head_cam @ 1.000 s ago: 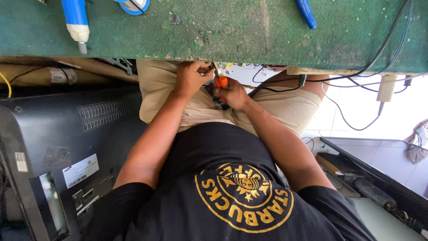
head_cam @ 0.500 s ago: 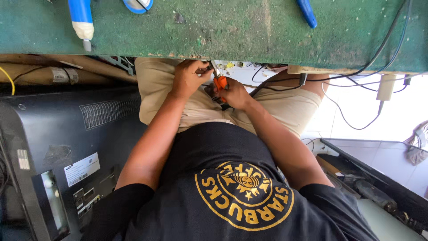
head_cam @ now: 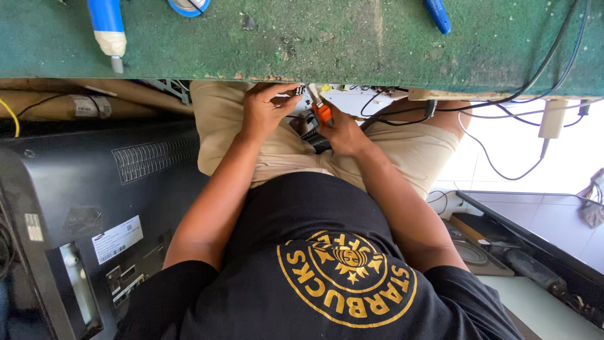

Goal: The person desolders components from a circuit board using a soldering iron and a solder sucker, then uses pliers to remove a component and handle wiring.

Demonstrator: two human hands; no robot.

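Head view, looking down over chest and lap. Left hand point(head_cam: 267, 110) curled shut around a small dark part point(head_cam: 294, 96) just under the edge of the green bench point(head_cam: 314, 44); fingers pinched on it, part too small to identify. Right hand point(head_cam: 340, 129) closed around an orange-handled tool point(head_cam: 322, 113), tip pointing up toward the part, touching or very near it; contact not clear. Both hands held above the lap in tan shorts point(head_cam: 409, 148), close together, work tucked in the bench's shadow. On the bench top: blue-handled tool point(head_cam: 107, 28) at left, blue pen-like item point(head_cam: 437, 16) at right, black cables point(head_cam: 503, 94) trailing over the edge toward a white adapter point(head_cam: 552, 118). Large dark flat-screen casing point(head_cam: 94, 208) standing at left, back panel facing in. Risks, as judged: tool tip likely to slip off the small part, since it is held in the air and not braced on the bench; slip would drive the tip toward the left fingers. Part could drop into the lap or to the floor. Loose cables near the right wrist could snag.
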